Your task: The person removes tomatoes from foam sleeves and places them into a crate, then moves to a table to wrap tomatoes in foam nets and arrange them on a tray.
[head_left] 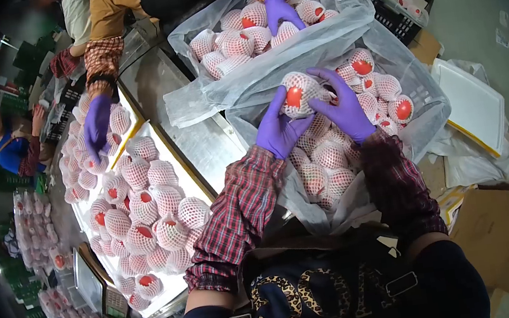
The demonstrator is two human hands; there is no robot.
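Note:
A round fruit in a white-pink foam net (300,93), with a red patch facing me, is held up between my two purple-gloved hands. My left hand (279,127) is closed around its left and lower side. On the right, the fingers and thumb of my right hand (349,108) curl around the fruit and its net edge. Just below is a crate lined with translucent plastic (428,101), holding many similar netted fruits (330,155). Part of that pile is hidden behind my hands and sleeves.
Netted fruits (142,232) cover a white tabletop at left. Across from me, a co-worker's purple-gloved hands (99,129) reach to that pile and into a second lined crate (273,53). A white foam lid (469,105) and a cardboard sheet (502,235) lie at right.

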